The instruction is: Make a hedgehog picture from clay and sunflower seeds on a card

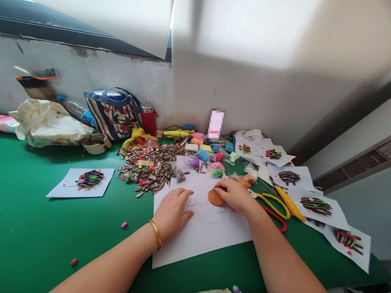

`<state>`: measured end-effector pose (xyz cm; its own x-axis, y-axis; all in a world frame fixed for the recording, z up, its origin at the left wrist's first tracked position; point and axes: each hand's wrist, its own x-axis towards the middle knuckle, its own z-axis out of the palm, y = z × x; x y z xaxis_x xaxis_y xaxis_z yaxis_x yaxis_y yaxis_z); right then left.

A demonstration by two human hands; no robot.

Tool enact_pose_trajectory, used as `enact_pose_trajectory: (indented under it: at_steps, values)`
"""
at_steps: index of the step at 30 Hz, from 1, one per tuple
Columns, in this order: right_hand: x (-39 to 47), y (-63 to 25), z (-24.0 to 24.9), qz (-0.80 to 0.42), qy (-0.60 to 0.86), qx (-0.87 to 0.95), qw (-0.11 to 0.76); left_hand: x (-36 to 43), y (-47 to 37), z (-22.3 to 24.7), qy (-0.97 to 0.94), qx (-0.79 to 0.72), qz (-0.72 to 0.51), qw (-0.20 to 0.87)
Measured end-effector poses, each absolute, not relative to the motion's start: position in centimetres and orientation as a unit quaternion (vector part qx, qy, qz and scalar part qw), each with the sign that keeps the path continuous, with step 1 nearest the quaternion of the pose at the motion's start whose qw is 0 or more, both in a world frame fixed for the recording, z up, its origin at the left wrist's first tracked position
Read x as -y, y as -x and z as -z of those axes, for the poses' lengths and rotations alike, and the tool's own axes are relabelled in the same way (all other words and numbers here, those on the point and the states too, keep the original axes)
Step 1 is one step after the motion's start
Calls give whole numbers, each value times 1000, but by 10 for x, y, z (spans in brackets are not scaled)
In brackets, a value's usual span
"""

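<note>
A white sheet of paper (196,243) lies on the green table, with a small pencil drawing (200,197) of a dotted, rounded shape near its middle. My left hand (174,210) rests on the sheet just left of the drawing, thumb and fingers apart, holding nothing. Between the thumb and fingers of my right hand (233,194) is the edge of a flat, round orange clay disc (215,198). The disc is against the paper, at the right end of the drawing. Whether its far edge is lifted, I cannot tell.
Behind the sheet lie a heap of striped sunflower seeds (150,168) and bagged coloured clay (203,155). Yellow-handled scissors (273,206), a yellow utility knife (290,203) and seed-covered picture cards (317,205) are at right. Another card (70,189), bags (113,117) and a red flask (149,121) stand left.
</note>
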<state>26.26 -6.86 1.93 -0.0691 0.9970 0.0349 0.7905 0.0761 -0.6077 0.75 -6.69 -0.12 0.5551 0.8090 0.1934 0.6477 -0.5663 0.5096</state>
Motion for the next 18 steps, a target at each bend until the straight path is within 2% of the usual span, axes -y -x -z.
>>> enact_pose_trajectory:
  at_steps: [6,10,15,18]
  values:
    - [67,-258,-14,-167,649,710,219,66,-8,1,-860,-421,-212,196]
    - [67,-260,-15,-204,643,695,248,66,-7,1,-861,-420,-212,195]
    - [64,-249,-13,-259,611,669,334,66,-7,1,-862,-420,-209,191]
    - [61,-236,-8,-289,593,672,337,67,-9,0,-862,-422,-207,189]
